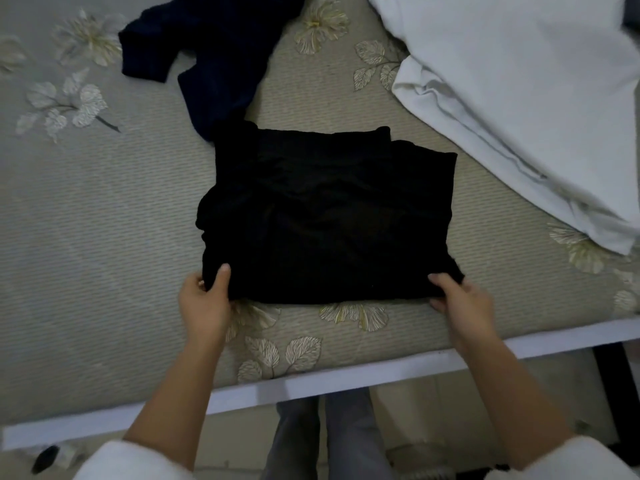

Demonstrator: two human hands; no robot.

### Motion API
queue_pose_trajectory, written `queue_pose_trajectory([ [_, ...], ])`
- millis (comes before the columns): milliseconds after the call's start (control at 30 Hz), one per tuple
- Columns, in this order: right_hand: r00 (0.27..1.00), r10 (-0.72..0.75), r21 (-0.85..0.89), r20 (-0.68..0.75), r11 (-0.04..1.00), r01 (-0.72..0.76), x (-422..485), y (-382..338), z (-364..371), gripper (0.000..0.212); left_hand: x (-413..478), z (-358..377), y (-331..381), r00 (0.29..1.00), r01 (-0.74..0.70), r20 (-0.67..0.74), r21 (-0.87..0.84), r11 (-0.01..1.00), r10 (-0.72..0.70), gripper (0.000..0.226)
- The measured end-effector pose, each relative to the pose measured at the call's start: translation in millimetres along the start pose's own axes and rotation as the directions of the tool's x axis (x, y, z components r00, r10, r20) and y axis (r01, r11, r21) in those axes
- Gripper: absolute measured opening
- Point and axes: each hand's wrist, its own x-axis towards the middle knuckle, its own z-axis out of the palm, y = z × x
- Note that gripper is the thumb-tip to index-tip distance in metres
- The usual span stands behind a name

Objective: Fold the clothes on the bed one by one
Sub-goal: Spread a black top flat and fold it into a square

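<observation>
Workpiece: black garment point(329, 216), partly folded into a rough rectangle, flat on the bed point(104, 220), just inside its near edge.
Long axis: runs 9 o'clock to 3 o'clock across the view; the short axis runs away from the person toward 12 o'clock.
Left hand point(204, 303): pinches the garment's 7 o'clock corner, thumb on top, fingers hidden behind the cloth.
Right hand point(460, 299): grasps the 5 o'clock corner, fingers curled round the near hem.
Key relation: the whole garment lies at 12 o'clock from both hands. Each hand sits at one end of the near long edge, neither nearer than the other.
Probable next move: carry the near edge toward 12 o'clock to halve the short axis, keeping both corners level.
Obstruction check: navy garment point(214, 57), unfolded, touches the far-left corner at 11 o'clock; white garment point(519, 98) lies at 2 o'clock, apart.
</observation>
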Motion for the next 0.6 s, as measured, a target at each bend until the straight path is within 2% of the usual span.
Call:
queue_pose_trajectory([
  [67, 1.0, 0.012, 0.126, -0.004, 0.992, -0.011, 2, -5, -8, 0.018, 0, -12, 1, 1.0, -0.011, 0.016, -0.033, 0.999, 0.012, 0.011],
  [200, 0.983, 0.04, 0.152, -0.181, 0.988, -0.012, -4, 6, -18, 0.034, -18, -33, -14, 0.994, 0.003, 0.11, 0.036, 0.999, -0.007, 0.019],
  [300, 0.955, -0.017, -0.029, -0.297, 1.0, 0.008, -18, 23, -21, 0.044, -33, -41, -36, 0.983, 0.026, 0.175, 0.143, 0.989, -0.051, 0.019],
  [367, 0.922, -0.104, -0.206, -0.373, 0.978, 0.027, -26, 30, -19, 0.055, -41, -42, -43, 0.985, 0.005, 0.167, 0.235, 0.972, -0.045, 0.03],
  [433, 0.844, -0.349, -0.462, -0.407, 0.876, 0.14, -30, 28, -10, 0.064, -43, -36, -42, 0.991, -0.125, 0.1, 0.412, 0.903, 0.092, 0.055],
  [467, 0.798, -0.502, -0.566, -0.334, 0.783, 0.256, -32, 26, -2, 0.064, -44, -30, -39, 0.969, -0.243, 0.088, 0.506, 0.827, 0.231, 0.064],
  [500, 0.759, -0.617, -0.633, -0.208, 0.677, 0.377, -35, 23, 9, 0.061, -47, -22, -33, 0.916, -0.38, 0.12, 0.563, 0.734, 0.382, 0.068],
  [533, 0.736, -0.675, -0.671, -0.054, 0.57, 0.474, -37, 20, 23, 0.059, -50, -10, -27, 0.841, -0.516, 0.197, 0.569, 0.64, 0.504, 0.066],
  [600, 0.716, -0.649, -0.714, 0.259, 0.371, 0.594, -37, 18, 49, 0.059, -54, 19, -16, 0.651, -0.747, 0.435, 0.514, 0.422, 0.622, 0.061],
])
